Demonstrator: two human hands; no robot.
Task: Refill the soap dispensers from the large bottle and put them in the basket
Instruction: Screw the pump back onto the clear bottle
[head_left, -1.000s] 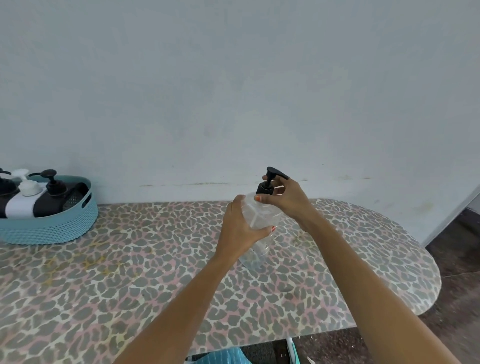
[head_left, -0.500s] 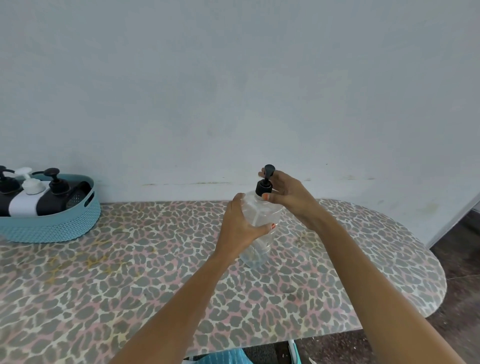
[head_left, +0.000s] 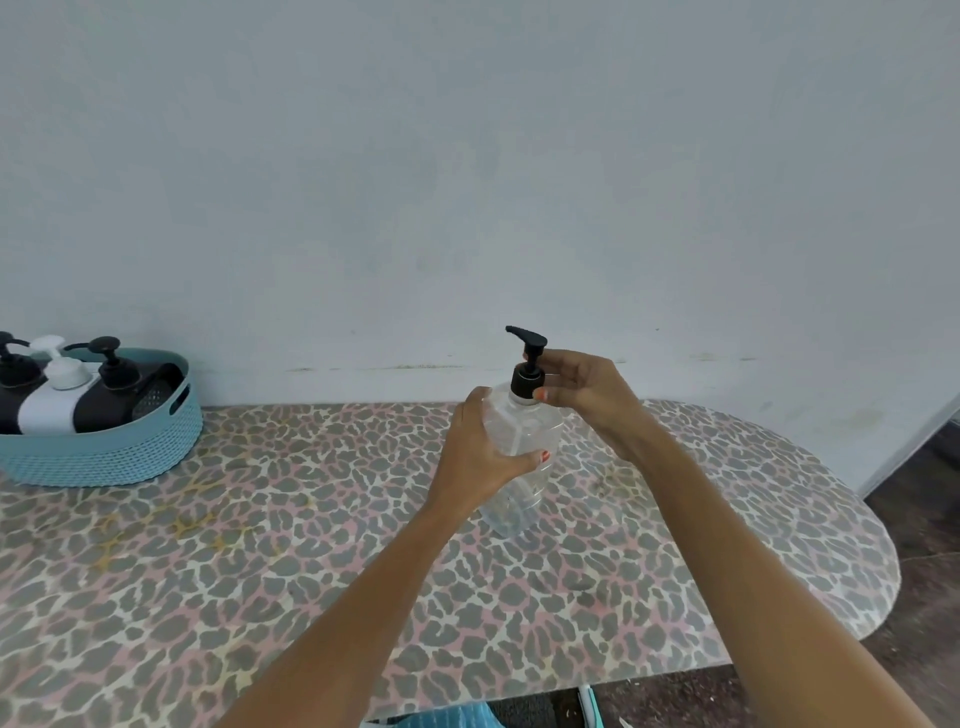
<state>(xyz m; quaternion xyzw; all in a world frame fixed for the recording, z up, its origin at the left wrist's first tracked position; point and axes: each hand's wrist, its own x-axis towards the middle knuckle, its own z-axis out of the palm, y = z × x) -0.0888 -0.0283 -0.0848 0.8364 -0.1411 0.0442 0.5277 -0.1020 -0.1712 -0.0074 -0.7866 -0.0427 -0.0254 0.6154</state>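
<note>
A: At the middle of the counter (head_left: 311, 545), toward the wall, which item is in hand?

B: The clear dispenser (head_left: 530, 421). It stands near upright, and its base appears to rest on the counter. Its long axis runs from the base up to the black pump (head_left: 525, 376) seated on the neck, spout pointing left. How full it is cannot be read through the clear plastic.

A: How do the two grips lie about that axis?

B: The left grip (head_left: 483, 457) wraps the body from the left, thumb across the front, clamped below the shoulder. The right grip (head_left: 587, 389) comes in from the right and pinches the pump's collar, just above the left. The two are stacked along one vertical line. On this evidence the step is a turn of the pump about that line, with the body braced below. Whether the turn tightens or loosens cannot be told.

A: And the destination?

B: The blue basket (head_left: 104, 457) sits at the counter's far left by the wall, well apart from the dispenser. It holds black and white dispensers (head_left: 52, 410) lying tilted. It lies on the left grip's side, so the left grip, which is round the body, is the nearer carrier.
</note>
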